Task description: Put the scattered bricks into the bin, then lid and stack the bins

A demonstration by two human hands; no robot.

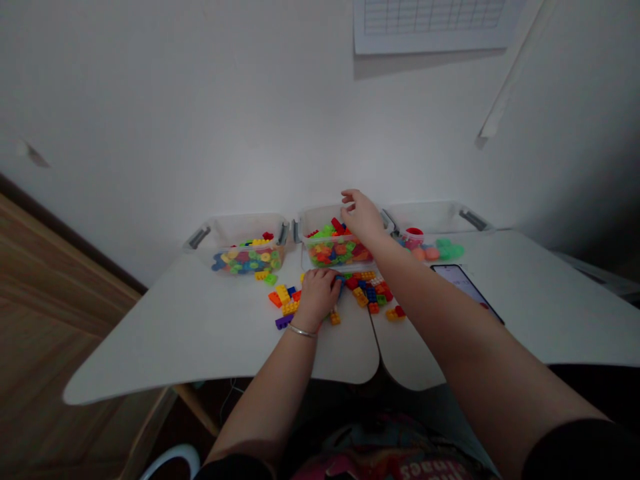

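My left hand rests low over a spread of toy building bricks on the table, its fingers curled. A blue brick shows between its thumb and forefinger. My right hand hangs above the middle clear bin, fingers apart and nothing visible between them. Inside that bin is a heap of mixed bricks, with a red brick on top just left of the hand. Beside my left hand lie a purple brick and a yellow brick. More bricks, such as a dark blue one, are scattered below my right forearm.
A left clear bin holds colourful pieces. Behind my right forearm, a right clear bin stands near a red-rimmed cup and green rounded pieces. A phone lies on the white table, against the wall.
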